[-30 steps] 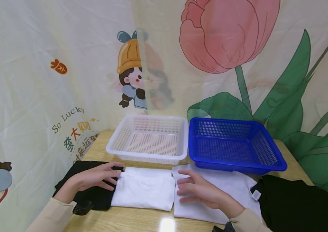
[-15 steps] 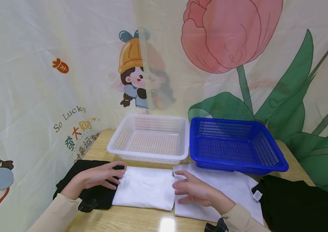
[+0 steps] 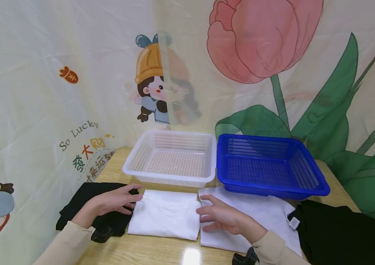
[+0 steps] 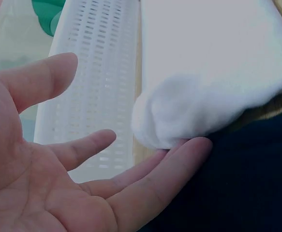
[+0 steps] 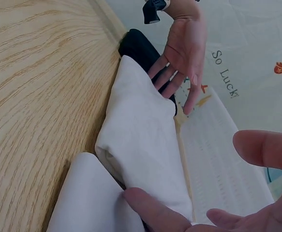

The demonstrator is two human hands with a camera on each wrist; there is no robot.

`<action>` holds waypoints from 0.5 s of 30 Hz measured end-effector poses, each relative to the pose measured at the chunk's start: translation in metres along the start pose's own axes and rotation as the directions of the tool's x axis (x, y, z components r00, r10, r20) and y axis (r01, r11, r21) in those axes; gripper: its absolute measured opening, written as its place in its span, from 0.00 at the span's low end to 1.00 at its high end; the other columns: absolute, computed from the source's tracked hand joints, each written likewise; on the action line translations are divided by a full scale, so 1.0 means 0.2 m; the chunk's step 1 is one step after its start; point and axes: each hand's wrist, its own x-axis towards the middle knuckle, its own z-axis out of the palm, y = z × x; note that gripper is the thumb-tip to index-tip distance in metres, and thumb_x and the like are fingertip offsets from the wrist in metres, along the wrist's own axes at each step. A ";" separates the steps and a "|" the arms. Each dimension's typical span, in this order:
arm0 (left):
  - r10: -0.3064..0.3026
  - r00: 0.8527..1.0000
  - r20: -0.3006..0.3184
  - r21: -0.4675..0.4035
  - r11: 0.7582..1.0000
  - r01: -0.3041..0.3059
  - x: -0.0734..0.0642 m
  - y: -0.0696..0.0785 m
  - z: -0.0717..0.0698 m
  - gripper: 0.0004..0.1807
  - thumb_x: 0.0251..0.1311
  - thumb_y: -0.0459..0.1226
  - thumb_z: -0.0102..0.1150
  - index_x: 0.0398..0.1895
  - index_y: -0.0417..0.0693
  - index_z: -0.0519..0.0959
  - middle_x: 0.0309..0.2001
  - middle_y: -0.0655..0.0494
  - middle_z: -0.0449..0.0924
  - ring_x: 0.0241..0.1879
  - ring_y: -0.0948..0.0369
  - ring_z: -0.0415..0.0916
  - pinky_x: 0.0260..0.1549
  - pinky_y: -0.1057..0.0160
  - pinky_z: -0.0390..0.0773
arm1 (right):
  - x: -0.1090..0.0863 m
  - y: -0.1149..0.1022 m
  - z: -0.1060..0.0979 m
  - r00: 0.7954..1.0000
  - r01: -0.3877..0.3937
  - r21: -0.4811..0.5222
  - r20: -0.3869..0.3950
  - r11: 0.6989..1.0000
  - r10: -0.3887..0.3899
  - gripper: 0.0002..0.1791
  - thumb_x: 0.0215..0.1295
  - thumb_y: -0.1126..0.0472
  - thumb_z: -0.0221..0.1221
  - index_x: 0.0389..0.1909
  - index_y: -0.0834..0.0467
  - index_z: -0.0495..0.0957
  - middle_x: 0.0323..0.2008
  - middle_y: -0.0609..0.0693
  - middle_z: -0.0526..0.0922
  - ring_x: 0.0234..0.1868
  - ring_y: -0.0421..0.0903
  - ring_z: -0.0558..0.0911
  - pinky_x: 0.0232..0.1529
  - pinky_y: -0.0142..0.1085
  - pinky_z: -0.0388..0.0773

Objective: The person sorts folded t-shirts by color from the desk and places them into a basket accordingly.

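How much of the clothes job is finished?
Done: a small white folded cloth, larger white cloth, left black cloth and right black cloth lie in a row. In hand: the person's left hand and right hand have open fingers at the small one's two side edges. Probably left to do: filling the white plastic basket and blue plastic basket; none of the cloths is inside either.

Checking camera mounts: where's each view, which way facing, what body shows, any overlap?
Head: on the head, forward and down; white basket, blue basket, and white garment between left hand and right hand; sleeves show too.
Left wrist: on that wrist, facing rightward along the white garment; only the left hand shows.
Right wrist: on that wrist, facing leftward along the white garment; right hand near, left hand beyond.
Head and right wrist share both hands.
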 end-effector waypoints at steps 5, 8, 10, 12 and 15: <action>0.029 0.999 0.040 -0.031 0.999 -0.028 0.02 -0.03 0.01 0.41 0.78 0.48 0.59 0.84 0.42 0.53 0.73 0.33 0.65 0.67 0.41 0.74 0.61 0.44 0.80 | 0.03 0.03 0.02 1.000 0.009 0.055 0.021 0.998 -0.010 0.47 0.71 0.61 0.64 0.83 0.65 0.48 0.68 0.73 0.70 0.67 0.67 0.75 0.60 0.57 0.82; 0.066 0.996 0.054 -0.017 0.998 -0.065 0.03 -0.03 0.02 0.39 0.77 0.46 0.61 0.82 0.42 0.57 0.67 0.36 0.70 0.65 0.46 0.75 0.65 0.45 0.78 | 0.05 0.05 0.02 0.999 0.025 0.092 0.018 0.995 -0.026 0.46 0.71 0.62 0.64 0.83 0.65 0.50 0.70 0.73 0.67 0.66 0.62 0.76 0.64 0.57 0.79; 0.092 0.994 0.057 -0.005 0.996 -0.092 0.04 -0.04 0.03 0.38 0.76 0.45 0.63 0.82 0.43 0.59 0.66 0.35 0.70 0.65 0.47 0.75 0.66 0.45 0.76 | 0.06 0.07 0.03 0.999 0.037 0.116 0.013 0.993 -0.038 0.45 0.72 0.63 0.63 0.83 0.65 0.50 0.72 0.73 0.63 0.66 0.62 0.76 0.66 0.59 0.76; 0.112 0.992 0.059 -0.020 0.994 -0.111 0.05 -0.06 0.04 0.38 0.75 0.43 0.64 0.82 0.45 0.60 0.68 0.34 0.67 0.65 0.47 0.73 0.66 0.44 0.77 | 0.07 0.07 0.04 0.999 0.045 0.136 0.004 0.990 -0.046 0.44 0.71 0.64 0.63 0.83 0.64 0.51 0.74 0.75 0.59 0.66 0.61 0.76 0.68 0.61 0.74; 0.133 0.988 0.080 -0.062 0.990 -0.128 0.06 -0.08 0.05 0.38 0.74 0.41 0.66 0.82 0.47 0.60 0.70 0.32 0.64 0.65 0.46 0.73 0.63 0.45 0.78 | 0.08 0.08 0.06 0.999 0.052 0.142 -0.008 0.988 -0.051 0.44 0.71 0.66 0.63 0.83 0.62 0.53 0.76 0.79 0.54 0.66 0.60 0.76 0.69 0.61 0.73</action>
